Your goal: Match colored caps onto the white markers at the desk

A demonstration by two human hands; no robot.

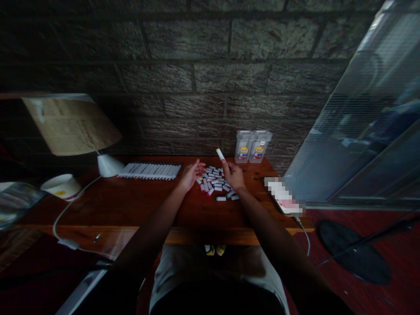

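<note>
My right hand [234,175] is closed on a white marker [220,154] with a yellowish end, holding it raised and tilted above the table. On the other side of the loose pile, my left hand [192,174] is open, fingers slightly curled and apart, with nothing seen in it. Between and below both hands lies a jumbled pile of short white markers [215,181] with coloured ends. Left of my left hand, a neat row of white markers [149,171] lies side by side.
Two clear plastic cases [249,153] stand against the brick wall. A lamp [110,165], a paper bowl [62,186] and a cable are on the left of the wooden table [131,205]. A blurred-out device [285,197] with a cord lies at the right edge.
</note>
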